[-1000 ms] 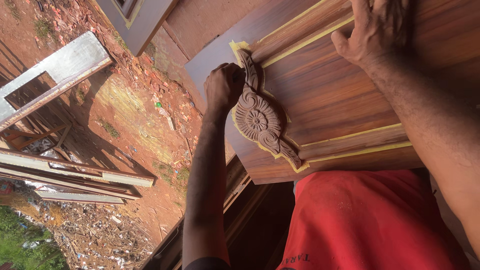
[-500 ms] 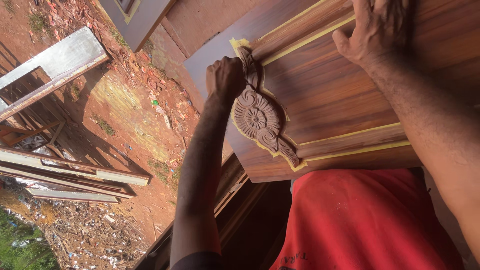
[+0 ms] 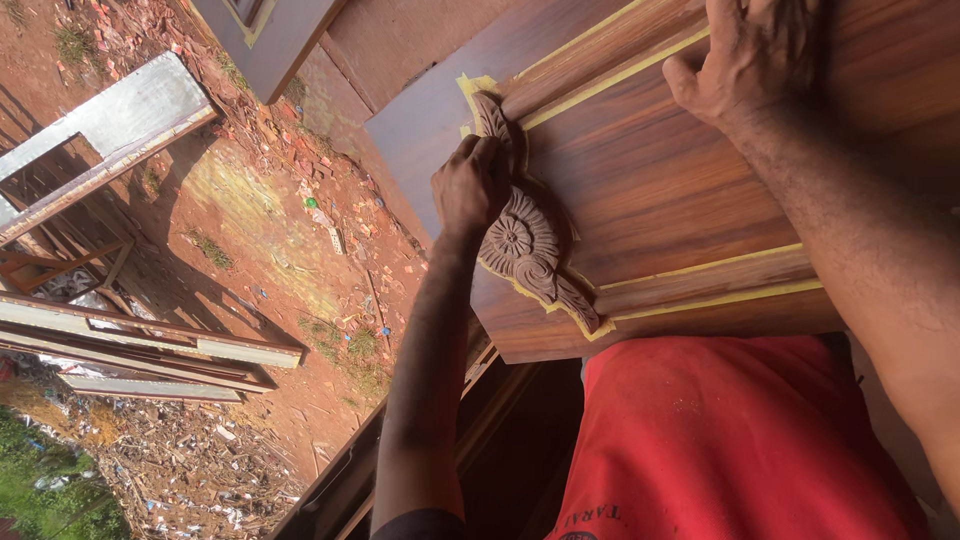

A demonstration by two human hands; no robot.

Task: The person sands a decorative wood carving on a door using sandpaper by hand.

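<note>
Head view: the left hand is curled against a carved rosette that lies along the end of a wooden panel, fingers bent over the carving's upper part and pressing on it. Whether they actually grip it, I cannot tell. Yellow tape edges the panel's raised mouldings and the carving. The right hand lies spread, palm down, on the panel higher up, holding nothing. Below the panel is a red shirt. To the left, red earth with rubble and door frames.
</note>
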